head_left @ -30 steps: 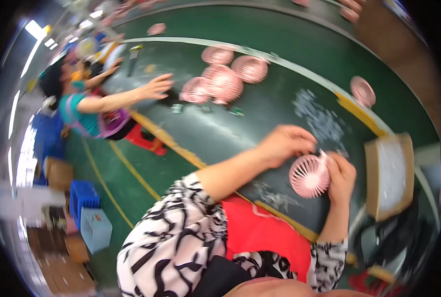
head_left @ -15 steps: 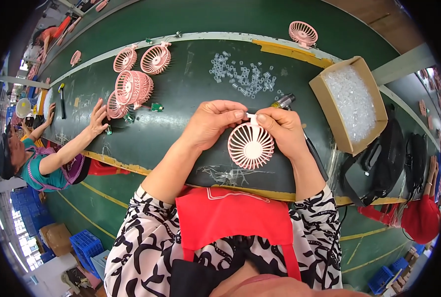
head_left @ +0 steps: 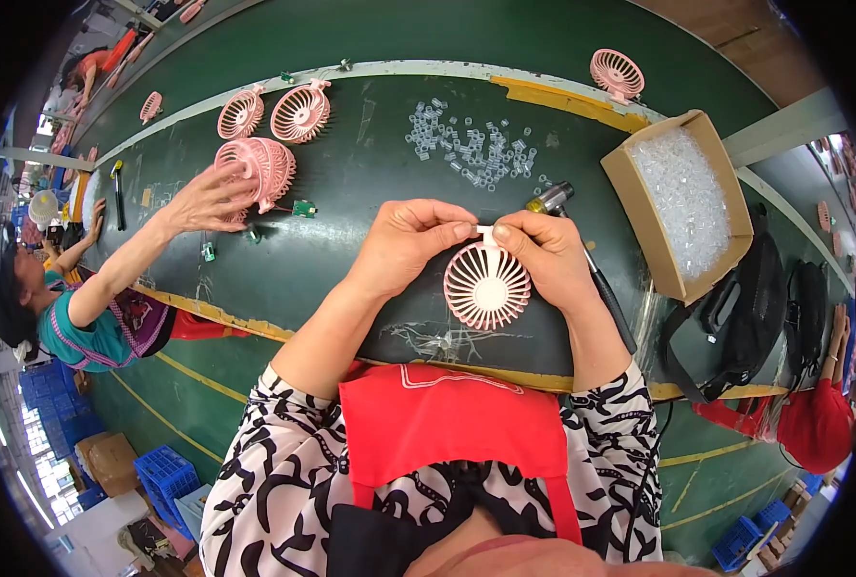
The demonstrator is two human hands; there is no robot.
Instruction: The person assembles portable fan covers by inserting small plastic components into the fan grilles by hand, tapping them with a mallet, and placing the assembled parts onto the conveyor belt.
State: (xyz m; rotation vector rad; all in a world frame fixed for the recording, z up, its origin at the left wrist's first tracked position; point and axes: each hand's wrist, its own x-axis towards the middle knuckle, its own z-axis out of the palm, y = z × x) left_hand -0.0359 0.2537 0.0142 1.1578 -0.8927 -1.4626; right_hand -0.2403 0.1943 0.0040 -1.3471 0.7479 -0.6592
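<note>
A pink fan guard point(head_left: 488, 291), round and slatted, hangs below my fingertips with its neck toward the far side. My right hand point(head_left: 547, 258) pinches that neck between thumb and forefinger. Closed in a pinch, my left hand point(head_left: 410, 245) meets the other side of the neck; the small piece at its fingertips is too hidden to name. Just beyond my right hand lies a hammer point(head_left: 608, 293), its dark handle running toward the near edge. Small clear plastic sleeves point(head_left: 481, 154) are scattered on the bench beyond my hands.
An open cardboard box point(head_left: 644, 226) of clear pieces stands at the right, beside a black bag point(head_left: 750, 317). Left of me, a co-worker's hand point(head_left: 207, 200) touches stacked pink fan guards point(head_left: 272, 171). A green circuit board point(head_left: 304, 209) lies near them. Another pink guard point(head_left: 618, 75) sits at the back.
The co-worker's hand has moved right onto the stacked guards. The guard at the back has shifted right. My hands hold nearly the same place, with the guard still between them.
</note>
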